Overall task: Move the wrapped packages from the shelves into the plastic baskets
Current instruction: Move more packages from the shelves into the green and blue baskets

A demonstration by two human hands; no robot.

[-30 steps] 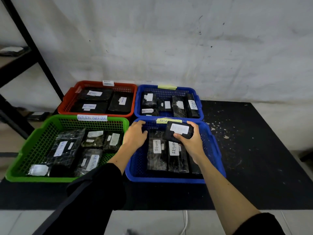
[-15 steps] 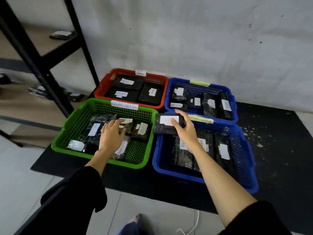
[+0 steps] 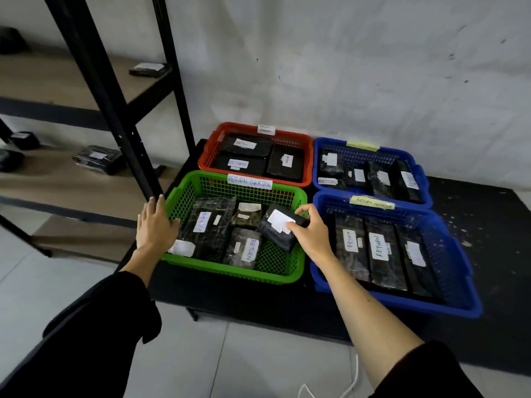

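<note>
- Over the green basket (image 3: pixel 201 183), the right hand (image 3: pixel 311 234) holds a black wrapped package (image 3: pixel 277 229) with a white label, fingers curled round its right end; the package sits tilted above the basket's right side.
- Inside the green basket lie several wrapped packages, one labelled "RETURN" (image 3: pixel 244 248); a tag on the far rim reads "RETURN OVERDUE".
- Left hand (image 3: pixel 155 226) hovers at the basket's left rim with fingers straight and close together, holding nothing.
- Behind it, the red basket (image 3: pixel 309 152) holds three flat black packages.
- Near blue basket (image 3: pixel 457 262) holds three long packages side by side; the far blue basket (image 3: pixel 413 168) holds a row of smaller ones.
- All four baskets sit close together on a low black bench (image 3: pixel 474 225), with bare surface to the right.
- Left of the baskets, a black-framed shelf (image 3: pixel 71 185) carries more packages, its post just beside the left hand.
</note>
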